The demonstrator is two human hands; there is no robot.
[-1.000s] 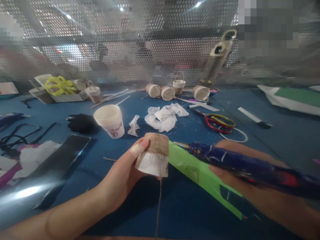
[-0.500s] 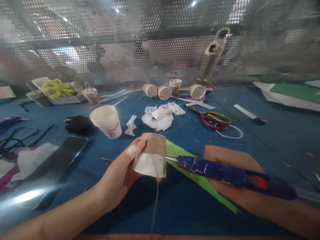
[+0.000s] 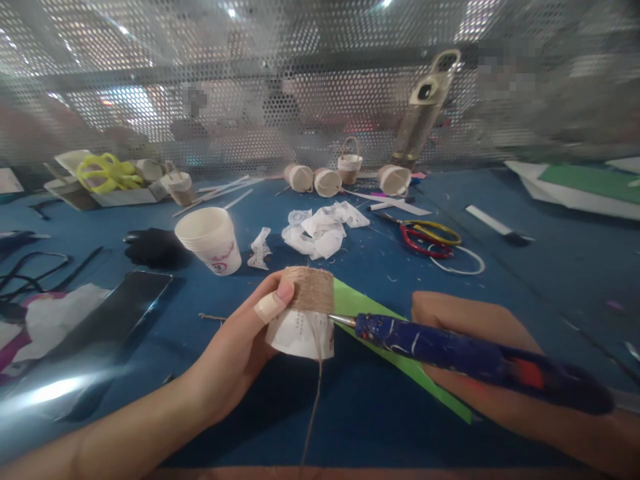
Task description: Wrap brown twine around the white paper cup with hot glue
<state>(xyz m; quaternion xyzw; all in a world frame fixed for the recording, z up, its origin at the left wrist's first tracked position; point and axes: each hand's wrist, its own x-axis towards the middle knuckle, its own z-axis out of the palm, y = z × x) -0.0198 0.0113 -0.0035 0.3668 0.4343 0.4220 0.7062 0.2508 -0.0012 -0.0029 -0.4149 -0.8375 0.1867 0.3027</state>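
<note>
My left hand, a plaster on its thumb, grips an upside-down paper cup. Brown twine is wound round the cup's upper part, and a loose strand hangs down from it toward the table's front edge. My right hand is closed around a dark blue hot glue gun. The gun's metal nozzle points left and meets the cup's side just under the wound twine. Under the nozzle lies a green strip of paper on the blue table.
A stack of white paper cups stands left of centre, beside white lace. Scissors lie to the right, a phone to the left. Twine-wrapped cups and a bottle line the perforated metal screen.
The view has shifted slightly. My left hand holds the cup almost where it was, and the loose strand has swung a little. The nozzle stays against the cup's side.
</note>
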